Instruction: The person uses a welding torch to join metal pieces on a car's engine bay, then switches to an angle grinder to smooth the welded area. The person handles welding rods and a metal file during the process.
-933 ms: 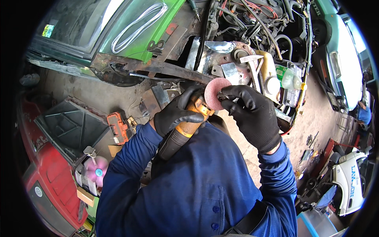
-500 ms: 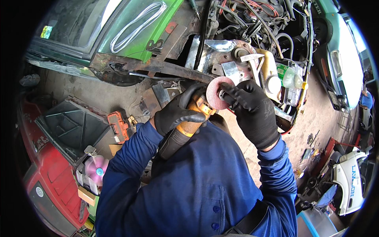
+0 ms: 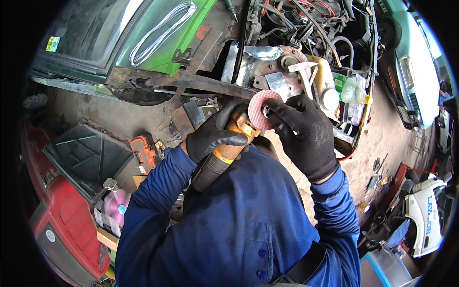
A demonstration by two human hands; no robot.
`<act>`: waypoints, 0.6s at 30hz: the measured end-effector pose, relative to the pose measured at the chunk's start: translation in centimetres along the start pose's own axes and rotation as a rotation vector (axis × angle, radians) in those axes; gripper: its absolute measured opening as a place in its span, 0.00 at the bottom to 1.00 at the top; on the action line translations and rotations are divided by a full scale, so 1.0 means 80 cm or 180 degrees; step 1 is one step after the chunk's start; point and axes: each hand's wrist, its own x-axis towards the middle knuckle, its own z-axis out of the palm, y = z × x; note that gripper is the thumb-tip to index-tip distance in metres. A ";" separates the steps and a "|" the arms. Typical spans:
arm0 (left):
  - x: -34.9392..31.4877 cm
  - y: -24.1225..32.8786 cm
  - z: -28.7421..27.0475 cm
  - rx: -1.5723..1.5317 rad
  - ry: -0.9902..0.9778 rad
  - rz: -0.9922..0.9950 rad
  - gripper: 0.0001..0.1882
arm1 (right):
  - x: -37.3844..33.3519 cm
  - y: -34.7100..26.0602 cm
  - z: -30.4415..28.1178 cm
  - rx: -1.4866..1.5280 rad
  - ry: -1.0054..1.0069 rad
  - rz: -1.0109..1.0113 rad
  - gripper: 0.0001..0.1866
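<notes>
A yellow and black angle grinder (image 3: pixel 224 152) lies against my blue overalls, its disc end pointing up and away from me. Round its head my left hand (image 3: pixel 217 130), in a black glove, is wrapped. A reddish-pink, cross-hatched disc (image 3: pixel 258 108) sits on the grinder's head. My gloved right hand (image 3: pixel 306 131) is at the disc's centre, fingers curled and pinching a small metal piece there, seemingly the nut; the fingers partly hide it. Just beyond the disc is the car's rusty, partly bare-metal inner wing (image 3: pixel 253 71).
Coiled pale wire (image 3: pixel 160 36) lies on the green panel (image 3: pixel 191 28). A hammer (image 3: pixel 302 68) rests by the engine bay. An orange and black tool case (image 3: pixel 143 152) and a dark panel (image 3: pixel 88 155) are on the left floor. A red car panel (image 3: pixel 71 215) stands lower left, a pale green car (image 3: pixel 416 71) right.
My right hand's fingers have shifted slightly around the disc's centre, and the disc appears a little turned. My left hand keeps hold of the grinder. The whole view has moved slightly.
</notes>
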 end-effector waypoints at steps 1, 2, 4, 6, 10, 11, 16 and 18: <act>-0.001 0.001 0.001 -0.0043 -0.0002 -0.0040 0.56 | 0.001 0.000 -0.001 0.0026 -0.0064 0.0096 0.20; -0.002 0.002 0.002 -0.0089 -0.0019 -0.0057 0.56 | 0.001 0.000 -0.001 0.0055 -0.0130 0.0181 0.21; -0.001 0.003 0.003 -0.0090 0.0002 -0.0040 0.56 | -0.001 0.000 -0.001 0.0060 -0.0139 0.0327 0.20; 0.000 0.003 0.003 -0.0058 0.0007 -0.0015 0.56 | -0.003 0.001 -0.002 0.0073 -0.0096 0.0245 0.20; 0.005 0.001 0.003 0.0023 0.0010 0.0024 0.56 | -0.004 0.004 -0.005 -0.0029 0.0059 -0.0068 0.22; 0.005 0.001 0.003 0.0058 0.0057 0.0001 0.56 | -0.004 0.005 -0.005 -0.0080 0.0112 0.0023 0.22; 0.005 0.003 0.005 -0.0008 0.0012 -0.0070 0.57 | -0.008 0.007 -0.005 -0.0042 0.0101 0.0007 0.16; 0.005 0.004 0.007 -0.0029 0.0009 -0.0101 0.57 | -0.010 0.008 -0.005 -0.0330 0.0032 -0.0007 0.18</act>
